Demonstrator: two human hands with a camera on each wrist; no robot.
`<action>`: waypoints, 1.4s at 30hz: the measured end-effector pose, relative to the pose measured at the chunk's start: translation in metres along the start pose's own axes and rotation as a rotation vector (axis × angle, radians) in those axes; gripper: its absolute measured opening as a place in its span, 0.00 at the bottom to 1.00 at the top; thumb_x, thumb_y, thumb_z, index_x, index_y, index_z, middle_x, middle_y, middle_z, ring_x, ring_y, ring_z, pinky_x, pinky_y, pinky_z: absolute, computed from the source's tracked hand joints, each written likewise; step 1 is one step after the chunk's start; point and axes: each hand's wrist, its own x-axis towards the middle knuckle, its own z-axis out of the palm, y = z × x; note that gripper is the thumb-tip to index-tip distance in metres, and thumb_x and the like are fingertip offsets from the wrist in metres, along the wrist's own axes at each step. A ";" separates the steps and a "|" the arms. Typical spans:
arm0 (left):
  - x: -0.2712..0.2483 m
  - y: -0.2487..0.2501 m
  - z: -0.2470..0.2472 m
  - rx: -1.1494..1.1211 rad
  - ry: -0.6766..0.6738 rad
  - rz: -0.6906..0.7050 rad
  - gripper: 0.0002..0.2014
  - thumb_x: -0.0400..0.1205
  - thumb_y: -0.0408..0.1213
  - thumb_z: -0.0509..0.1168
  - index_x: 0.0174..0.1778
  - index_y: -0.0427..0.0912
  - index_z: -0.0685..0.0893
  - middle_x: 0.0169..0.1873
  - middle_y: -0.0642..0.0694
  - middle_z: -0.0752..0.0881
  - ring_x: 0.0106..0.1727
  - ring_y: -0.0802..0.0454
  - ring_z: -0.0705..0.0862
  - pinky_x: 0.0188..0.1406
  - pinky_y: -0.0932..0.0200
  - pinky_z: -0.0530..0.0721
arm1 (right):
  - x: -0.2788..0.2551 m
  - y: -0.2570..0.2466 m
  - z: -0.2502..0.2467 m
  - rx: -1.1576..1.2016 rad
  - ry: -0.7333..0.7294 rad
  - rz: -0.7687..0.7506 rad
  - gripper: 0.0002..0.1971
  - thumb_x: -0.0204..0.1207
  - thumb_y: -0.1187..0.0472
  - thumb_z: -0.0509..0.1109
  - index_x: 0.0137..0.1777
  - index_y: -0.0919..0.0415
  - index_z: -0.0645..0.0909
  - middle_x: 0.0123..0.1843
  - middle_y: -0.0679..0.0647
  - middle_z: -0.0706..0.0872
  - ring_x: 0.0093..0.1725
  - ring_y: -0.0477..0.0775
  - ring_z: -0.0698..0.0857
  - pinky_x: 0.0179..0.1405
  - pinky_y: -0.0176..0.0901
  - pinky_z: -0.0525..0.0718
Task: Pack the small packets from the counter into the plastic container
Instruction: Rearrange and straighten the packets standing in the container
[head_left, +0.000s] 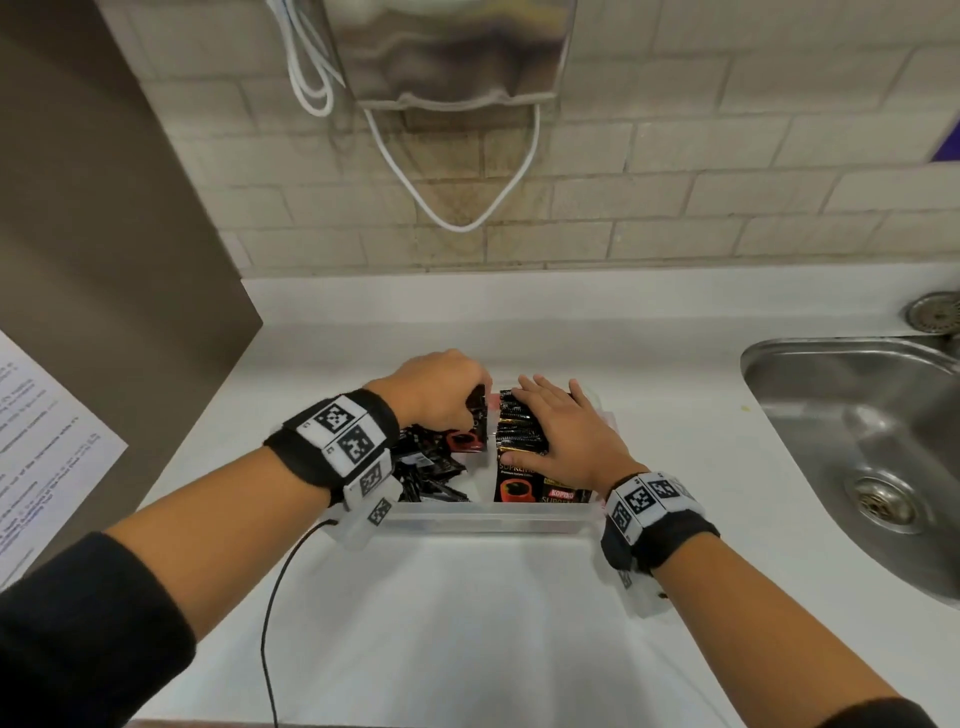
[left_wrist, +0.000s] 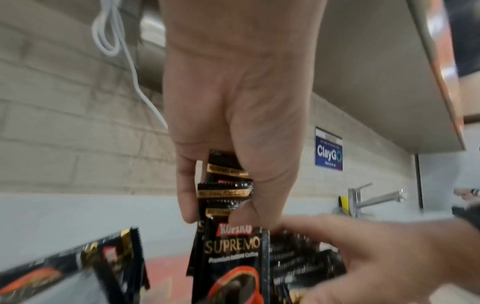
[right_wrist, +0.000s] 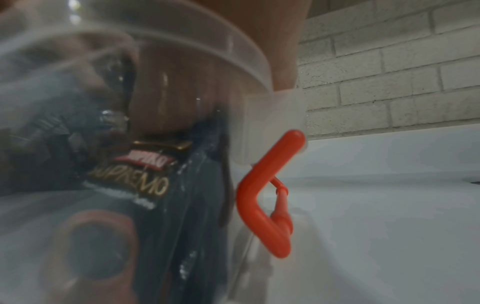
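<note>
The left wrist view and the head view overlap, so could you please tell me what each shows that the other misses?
Only the left wrist view shows the blue ClayGo sign and the faucet. Only the head view shows the sink, the plastic container and the paper sheet. Both show the left hand gripping a few packets and the right hand resting flat on the packed row.

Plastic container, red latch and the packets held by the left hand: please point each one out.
plastic container (head_left: 467, 522), head view, near front wall.
red latch (right_wrist: 262, 207), right wrist view, its bend.
held packets (left_wrist: 228, 242), left wrist view, front packet's label.
</note>
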 end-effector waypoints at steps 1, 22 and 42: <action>-0.004 0.000 -0.005 -0.033 0.015 0.014 0.11 0.77 0.36 0.72 0.55 0.48 0.85 0.43 0.50 0.83 0.47 0.47 0.82 0.40 0.52 0.80 | 0.000 0.000 0.000 -0.003 0.000 0.001 0.47 0.73 0.25 0.61 0.85 0.54 0.57 0.88 0.53 0.56 0.87 0.52 0.51 0.86 0.60 0.41; -0.016 0.043 0.081 -0.208 0.336 0.067 0.14 0.77 0.36 0.75 0.52 0.46 0.78 0.48 0.47 0.82 0.54 0.46 0.78 0.46 0.55 0.73 | -0.005 -0.003 -0.010 -0.007 -0.022 0.001 0.30 0.86 0.47 0.55 0.86 0.55 0.58 0.88 0.51 0.57 0.87 0.50 0.51 0.86 0.54 0.42; -0.034 0.050 0.115 -0.892 0.558 -0.033 0.21 0.82 0.37 0.71 0.72 0.48 0.79 0.59 0.52 0.81 0.63 0.56 0.80 0.62 0.58 0.83 | -0.047 -0.023 -0.025 0.100 -0.108 -0.008 0.43 0.79 0.27 0.42 0.88 0.51 0.47 0.89 0.49 0.45 0.87 0.47 0.38 0.87 0.55 0.39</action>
